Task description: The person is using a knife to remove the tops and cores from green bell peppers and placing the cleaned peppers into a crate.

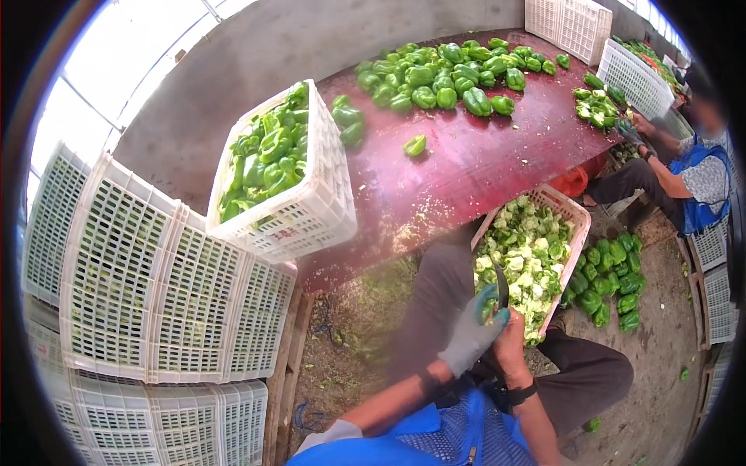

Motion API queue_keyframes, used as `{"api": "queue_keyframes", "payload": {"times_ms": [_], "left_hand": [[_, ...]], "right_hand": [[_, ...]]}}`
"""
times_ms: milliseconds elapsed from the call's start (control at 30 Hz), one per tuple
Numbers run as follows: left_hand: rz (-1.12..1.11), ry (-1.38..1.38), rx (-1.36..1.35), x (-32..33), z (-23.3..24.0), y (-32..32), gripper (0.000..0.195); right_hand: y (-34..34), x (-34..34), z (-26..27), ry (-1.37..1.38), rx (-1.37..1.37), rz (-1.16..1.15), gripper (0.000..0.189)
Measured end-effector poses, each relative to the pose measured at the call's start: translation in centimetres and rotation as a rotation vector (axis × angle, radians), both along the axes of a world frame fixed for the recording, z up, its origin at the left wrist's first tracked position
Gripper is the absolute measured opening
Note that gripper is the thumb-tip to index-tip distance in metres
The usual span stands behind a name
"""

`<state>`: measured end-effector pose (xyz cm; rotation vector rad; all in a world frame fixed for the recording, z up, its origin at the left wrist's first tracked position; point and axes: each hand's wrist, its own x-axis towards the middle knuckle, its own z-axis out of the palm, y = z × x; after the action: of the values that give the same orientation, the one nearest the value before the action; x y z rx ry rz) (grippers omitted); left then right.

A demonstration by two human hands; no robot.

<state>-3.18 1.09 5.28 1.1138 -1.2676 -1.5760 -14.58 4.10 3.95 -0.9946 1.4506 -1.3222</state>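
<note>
My left hand [475, 332], in a grey glove with teal fingertips, grips a piece of green bell pepper [487, 312] that its fingers largely hide. Close against it, my bare right hand [511, 343] holds a knife whose dark, curved blade [501, 284] points up and away from me. The knife's handle is hidden in the fist. Both hands are above my lap, at the near side of a pinkish plastic crate [574, 256] full of pale pepper cores and green trimmings [524, 256].
Whole green peppers [437, 76] are heaped on the red table [460, 157]. A white crate of cut peppers [338, 192] stands at its left end, near stacked crates [116, 279]. More peppers [606, 279] lie on the floor at right. A co-worker [693, 169] sits far right.
</note>
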Motion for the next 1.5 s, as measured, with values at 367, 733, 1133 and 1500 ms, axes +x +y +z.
{"api": "queue_keyframes", "payload": {"times_ms": [367,733,1133,1500], "left_hand": [[-0.325,1.392,0.511,2.2,-7.4,0.6,0.037],[-0.097,1.073,0.676,4.6,2.4,-3.4,0.053],[-0.183,0.22,0.134,2.6,-1.1,-1.4,0.049],[0.564,-0.947,-1.028,23.5,15.3,-12.6,0.034]], "right_hand": [[1.6,1.9,3.9,0.841,-0.45,0.053,0.012],[1.5,-3.7,4.4,0.402,0.066,-0.339,0.031],[0.4,0.2,4.9,0.511,-0.105,0.061,0.017],[-2.7,-4.9,-3.9,0.071,0.234,-0.144,0.019]]}}
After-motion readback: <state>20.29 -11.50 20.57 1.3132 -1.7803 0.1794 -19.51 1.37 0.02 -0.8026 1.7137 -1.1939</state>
